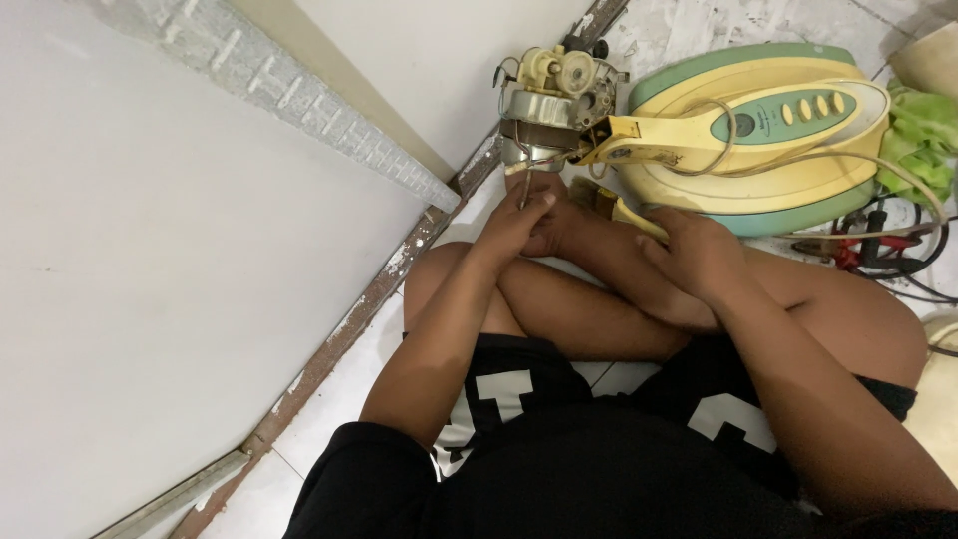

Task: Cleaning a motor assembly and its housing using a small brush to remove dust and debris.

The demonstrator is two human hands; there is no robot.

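I sit cross-legged on a tiled floor. A bare fan motor (551,100) with a cream plastic gear on top lies ahead of me, joined to a yellow fan neck (654,140). My left hand (519,220) is closed around a thin metal tool or wire whose tip touches the motor's lower edge. Resting on my shin, my right hand (694,250) covers a yellow plastic piece (629,215) with curled fingers; whether it grips the piece is unclear. The fan's round green and yellow base (758,170) with a row of buttons lies to the right.
A white wall (150,250) with a worn baseboard (379,289) runs along the left. A green cloth (923,140) lies at the far right. Red and black cables and tools (878,245) sit beside the fan base. A pale cord (898,170) loops over the base.
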